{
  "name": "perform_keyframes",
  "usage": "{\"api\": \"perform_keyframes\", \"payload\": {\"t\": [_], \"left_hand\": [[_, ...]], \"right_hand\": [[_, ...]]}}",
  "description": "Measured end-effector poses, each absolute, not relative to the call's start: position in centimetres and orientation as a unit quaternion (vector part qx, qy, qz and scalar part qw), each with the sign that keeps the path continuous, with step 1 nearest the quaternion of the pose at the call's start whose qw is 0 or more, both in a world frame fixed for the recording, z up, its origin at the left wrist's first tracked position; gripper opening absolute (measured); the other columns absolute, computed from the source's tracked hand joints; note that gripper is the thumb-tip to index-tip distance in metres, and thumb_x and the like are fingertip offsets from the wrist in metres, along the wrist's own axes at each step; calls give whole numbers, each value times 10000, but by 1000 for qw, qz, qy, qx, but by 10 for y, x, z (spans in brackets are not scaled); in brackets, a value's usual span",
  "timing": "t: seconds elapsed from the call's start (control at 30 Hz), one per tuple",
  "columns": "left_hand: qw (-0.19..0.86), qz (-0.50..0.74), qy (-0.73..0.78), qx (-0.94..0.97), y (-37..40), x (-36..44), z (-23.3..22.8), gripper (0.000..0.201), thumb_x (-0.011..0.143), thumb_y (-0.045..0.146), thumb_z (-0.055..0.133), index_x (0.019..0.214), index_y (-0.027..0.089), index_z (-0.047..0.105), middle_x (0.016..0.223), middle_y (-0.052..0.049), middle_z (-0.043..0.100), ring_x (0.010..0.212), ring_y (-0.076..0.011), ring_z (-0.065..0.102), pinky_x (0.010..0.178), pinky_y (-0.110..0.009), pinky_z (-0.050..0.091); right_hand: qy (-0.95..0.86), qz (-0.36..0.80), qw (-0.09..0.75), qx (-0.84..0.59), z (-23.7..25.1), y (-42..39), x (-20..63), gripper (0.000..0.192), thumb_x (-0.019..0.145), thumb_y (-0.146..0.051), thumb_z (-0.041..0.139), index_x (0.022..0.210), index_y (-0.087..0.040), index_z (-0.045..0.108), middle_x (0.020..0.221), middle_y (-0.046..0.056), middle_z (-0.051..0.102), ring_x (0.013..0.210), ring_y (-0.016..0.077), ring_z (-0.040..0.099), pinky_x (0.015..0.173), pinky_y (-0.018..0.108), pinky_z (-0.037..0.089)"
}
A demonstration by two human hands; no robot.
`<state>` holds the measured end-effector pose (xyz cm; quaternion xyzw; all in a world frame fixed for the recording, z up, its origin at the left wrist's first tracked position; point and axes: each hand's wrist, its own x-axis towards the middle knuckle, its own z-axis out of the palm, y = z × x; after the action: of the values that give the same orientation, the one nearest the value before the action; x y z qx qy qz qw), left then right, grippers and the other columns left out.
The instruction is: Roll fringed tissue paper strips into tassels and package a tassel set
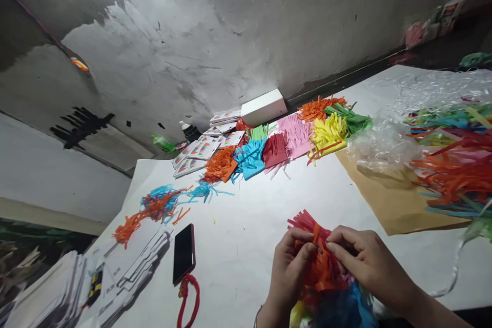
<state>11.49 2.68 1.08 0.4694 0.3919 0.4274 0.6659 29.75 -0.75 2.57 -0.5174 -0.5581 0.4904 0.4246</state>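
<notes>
Near: my left hand [287, 261] and right hand [363, 261] both pinch a soft bunch of cut paper strips [317, 261], red and orange | left: shiny black phone [183, 252] lies flat on white table [238, 225] | far: bright fringed paper piles [284, 141], white box [263, 107] | no words I can read.

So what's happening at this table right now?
A person is working with fringed coloured paper. Both hands, left hand and right hand, pinch a bundle of red and orange paper fringe above the white table. More cut fringe stacks lie in a row by the wall, and a phone lies to the left.
</notes>
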Motion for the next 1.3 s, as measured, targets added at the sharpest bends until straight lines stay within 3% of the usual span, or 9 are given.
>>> {"api": "perform_keyframes", "payload": {"t": [0.2,0.33,0.43,0.63,0.8,0.97,1.1,1.2,1.3], "left_hand": [[463,378,400,695,26,108,8,85,914,237,672,933,186,737,831,-59,749,723,-157,644,654,-227,481],[395,376,355,760,27,107,10,115,938,164,603,939,199,712,826,-55,745,725,-160,656,661,-234,494],[332,373,325,803,27,110,13,122,965,160,584,934,205,693,795,-44,732,701,-155,647,654,-237,498],[205,381,285,856,29,117,8,142,997,143,548,962,188,678,788,-59,739,691,-164,655,635,-250,517],[208,311,285,882,34,119,7,75,943,198,649,896,203,708,810,-55,762,736,-209,671,692,-328,531],[331,268,335,840,36,132,30,305,957,269,630,1256,220,664,1242,-118,709,1133,-268,634,980,-417,510],[420,309,360,774,40,151,42,368,1009,421,512,914,159,752,847,-91,756,768,-215,672,704,-313,536],[484,369,403,683,54,150,47,416,964,516,580,919,148,768,829,-94,768,767,-231,701,710,-325,564],[445,433,431,655,75,129,60,461,979,557,539,994,150,756,740,-76,753,676,-232,705,646,-359,592]], "right_hand": [[-546,526,391,-522,23,-2,303,252,917,-439,562,874,-207,649,632,-5,662,533,154,607,503,248,432],[-438,654,429,-442,15,-1,301,452,841,-551,681,1113,-204,582,624,-39,656,439,135,586,465,238,449],[-421,691,435,-396,11,-1,297,444,838,-586,700,1015,-187,623,620,-29,644,453,128,580,475,236,450],[-524,465,541,-464,14,3,298,259,926,-417,662,766,-218,697,833,24,640,806,175,627,732,260,493],[-402,415,703,-416,13,12,314,247,932,-421,678,767,-239,651,867,2,583,833,146,576,753,211,478],[-489,423,655,-391,26,12,310,235,950,-358,663,758,-223,642,895,20,609,844,157,605,786,240,493],[-573,381,615,-385,28,20,293,194,1013,-408,547,997,-234,633,1118,83,636,1069,208,628,905,315,510],[-614,350,586,-397,15,28,283,480,998,-458,561,1398,-220,443,1204,122,657,1078,222,666,850,329,549],[-696,307,503,-411,2,37,283,257,1004,-314,554,1222,-195,620,919,35,739,778,162,713,687,253,544]]}}
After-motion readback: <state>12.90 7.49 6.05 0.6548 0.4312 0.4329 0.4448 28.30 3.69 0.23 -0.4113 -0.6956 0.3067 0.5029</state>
